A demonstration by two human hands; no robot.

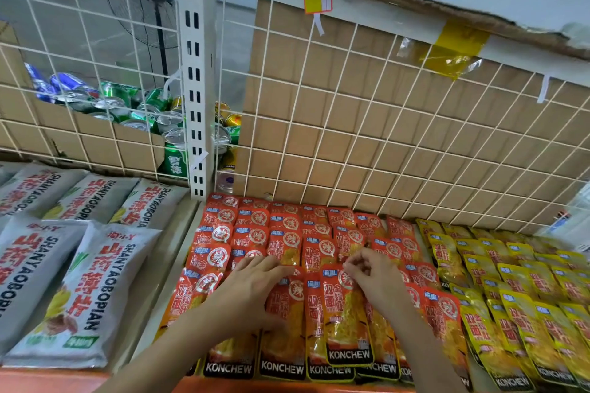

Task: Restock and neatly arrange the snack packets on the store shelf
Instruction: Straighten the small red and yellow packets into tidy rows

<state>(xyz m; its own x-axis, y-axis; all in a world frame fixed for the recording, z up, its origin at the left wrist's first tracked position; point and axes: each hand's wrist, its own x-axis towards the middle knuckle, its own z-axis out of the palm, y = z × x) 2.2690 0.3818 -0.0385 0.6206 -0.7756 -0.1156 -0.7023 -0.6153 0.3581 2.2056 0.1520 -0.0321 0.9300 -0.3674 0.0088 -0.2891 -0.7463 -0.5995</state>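
Orange packets (287, 233): overlapping rows on the middle section of the shelf (174, 281), running from the front edge back to the cardboard panel (383, 124).
Long axis: front to back. The black KONCHEW band on each packet faces the front edge, and the blue-logo end faces the panel.
Top packet (343, 313): lies on the front row and follows the same axis, tilted slightly so that its upper end leans left.
Left hand (252, 284): fingers straight and spread, palm down, pressing flat on the front-row orange packets just left of the top packet.
Right hand (373, 277): fingers curled, with thumb and forefinger pinching the upper edge of the top packet.
Yellow packets (510, 290): same rows and same orientation, just beside the orange packets on the right.
Grey bags (79, 281): larger and printed SHANYAOBOPIAN, lying on the left section.
Cans (127, 105): heaped in a box behind the grey bags.
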